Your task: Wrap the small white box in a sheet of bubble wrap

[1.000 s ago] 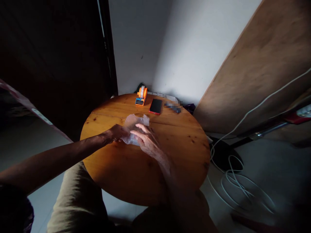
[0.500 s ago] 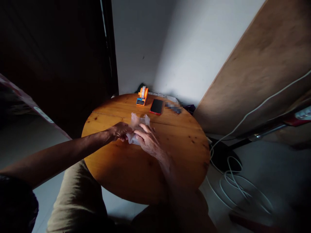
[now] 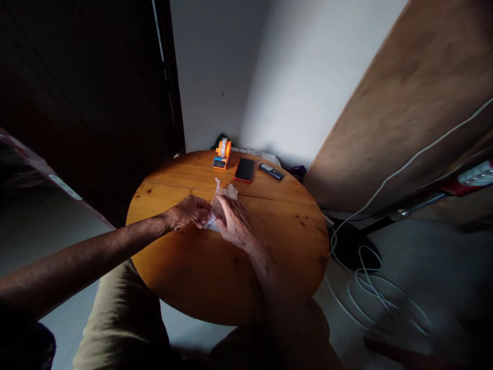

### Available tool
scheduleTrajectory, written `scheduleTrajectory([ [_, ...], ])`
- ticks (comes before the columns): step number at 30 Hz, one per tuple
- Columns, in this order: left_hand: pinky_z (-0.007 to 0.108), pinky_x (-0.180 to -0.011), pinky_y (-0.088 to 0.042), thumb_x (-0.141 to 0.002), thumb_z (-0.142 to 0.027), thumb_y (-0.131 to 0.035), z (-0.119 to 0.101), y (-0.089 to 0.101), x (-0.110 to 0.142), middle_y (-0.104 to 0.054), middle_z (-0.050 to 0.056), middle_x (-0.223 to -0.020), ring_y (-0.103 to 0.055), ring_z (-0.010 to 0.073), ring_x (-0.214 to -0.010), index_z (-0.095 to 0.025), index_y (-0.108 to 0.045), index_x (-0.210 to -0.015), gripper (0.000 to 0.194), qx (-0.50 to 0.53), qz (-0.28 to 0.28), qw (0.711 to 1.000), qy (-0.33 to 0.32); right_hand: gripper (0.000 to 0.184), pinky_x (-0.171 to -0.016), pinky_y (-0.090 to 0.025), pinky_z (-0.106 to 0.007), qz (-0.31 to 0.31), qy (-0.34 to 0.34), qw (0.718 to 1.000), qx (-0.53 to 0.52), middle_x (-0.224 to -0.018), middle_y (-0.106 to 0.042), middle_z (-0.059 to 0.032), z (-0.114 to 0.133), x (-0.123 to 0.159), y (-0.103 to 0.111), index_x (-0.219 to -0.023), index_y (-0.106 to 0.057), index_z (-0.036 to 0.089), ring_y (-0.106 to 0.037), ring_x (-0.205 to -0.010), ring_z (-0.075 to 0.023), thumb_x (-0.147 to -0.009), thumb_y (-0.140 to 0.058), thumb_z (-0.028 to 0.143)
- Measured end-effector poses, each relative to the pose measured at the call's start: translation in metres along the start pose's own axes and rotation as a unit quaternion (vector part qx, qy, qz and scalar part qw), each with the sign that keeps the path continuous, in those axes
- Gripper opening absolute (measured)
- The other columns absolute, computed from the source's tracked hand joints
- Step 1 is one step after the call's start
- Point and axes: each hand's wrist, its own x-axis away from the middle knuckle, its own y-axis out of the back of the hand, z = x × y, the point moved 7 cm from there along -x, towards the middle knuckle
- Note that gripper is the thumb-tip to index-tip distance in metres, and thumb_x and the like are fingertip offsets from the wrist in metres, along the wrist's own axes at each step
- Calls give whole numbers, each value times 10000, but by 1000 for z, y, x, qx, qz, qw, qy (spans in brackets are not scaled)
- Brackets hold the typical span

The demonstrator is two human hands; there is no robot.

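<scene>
A crumpled, translucent white plastic wrapper (image 3: pixel 227 191) lies on the round wooden table (image 3: pixel 277 246), its far corners sticking up. My left hand (image 3: pixel 192 211) pinches the wrapper's near left edge between thumb and fingers. Over the wrapper's right part rests my right hand (image 3: pixel 235 221), fingers stretched out and thumb apart, flat against the plastic. The palm hides much of the wrapper, and whether anything lies inside it cannot be made out.
Toward the table's far side stand an orange and blue tape dispenser (image 3: pixel 222 153), a red-edged phone (image 3: pixel 244 170) and a dark remote-like device (image 3: pixel 271 171). The wall (image 3: pixel 223 72) rises behind. Coiled white cable (image 3: pixel 373 288) lies on the floor at right, beside a black stand base (image 3: pixel 356 246).
My left hand has shifted slightly right along the wrapper. The wrapper looks narrower, its far left corner now drawn into a thin point. My right hand stays on it, fingers closer together.
</scene>
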Motion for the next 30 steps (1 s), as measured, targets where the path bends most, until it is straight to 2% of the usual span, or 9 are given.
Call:
scheduleTrajectory([
  [3,208,-519,-423,-697,-220,-587,2,1,-4,-601,-5,-639,-524,95,-538,-127,-675,-792,159,-88,-55,993,-51,663,-1106,-358,-501,3,-19,1000,1,-1443,-499,-153,-2,0,2,-1454,-361,165,-460,-1311,-311,-817,-543,185],
  [6,204,-530,-397,-771,-284,-586,-2,-1,-5,-605,2,-655,-516,101,-576,-127,-712,-830,210,-173,-92,970,-143,659,-1111,-349,-509,6,-30,1000,-1,-1450,-500,-149,-4,-1,6,-1455,-370,178,-463,-1313,-317,-829,-575,218],
  [11,274,-676,-503,-859,-314,-595,-12,-3,6,-658,68,-867,-603,154,-739,-156,-742,-883,217,-296,-126,899,-297,640,-1095,-360,-498,19,-38,999,-8,-1438,-521,-133,-6,0,12,-1434,-409,196,-485,-1300,-307,-823,-597,237],
  [15,347,-809,-547,-897,-253,-570,-17,-12,14,-661,109,-1026,-640,215,-925,-169,-733,-973,199,-353,-118,847,-378,604,-1076,-380,-491,32,-53,998,-14,-1410,-557,-117,-11,1,18,-1404,-449,210,-516,-1273,-299,-821,-603,234],
  [18,364,-857,-557,-929,-245,-530,-17,-17,15,-665,125,-1081,-641,231,-992,-161,-722,-1000,222,-365,-114,830,-407,559,-1083,-381,-473,32,-80,996,-18,-1382,-583,-122,-17,3,28,-1378,-483,194,-527,-1266,-290,-830,-592,221],
  [21,371,-890,-564,-963,-262,-495,-16,-19,15,-675,123,-1102,-643,217,-1011,-157,-711,-1024,248,-362,-132,819,-426,491,-1047,-409,-458,31,-108,993,-24,-1287,-643,-112,-24,5,36,-1322,-537,200,-575,-1194,-277,-833,-575,198],
  [26,333,-822,-580,-947,-226,-506,-12,-21,18,-690,99,-1015,-658,188,-914,-161,-703,-994,212,-341,-161,825,-421,433,-948,-455,-407,30,-109,991,-67,-1012,-719,-41,-29,4,39,-1244,-583,239,-649,-982,-232,-815,-580,173],
  [30,337,-820,-578,-914,-183,-536,-9,-22,23,-683,89,-1007,-655,189,-903,-171,-687,-977,164,-346,-183,830,-399,377,-864,-478,-363,37,-117,987,-101,-907,-725,-20,-31,2,35,-1168,-632,225,-657,-875,-208,-795,-602,179],
])
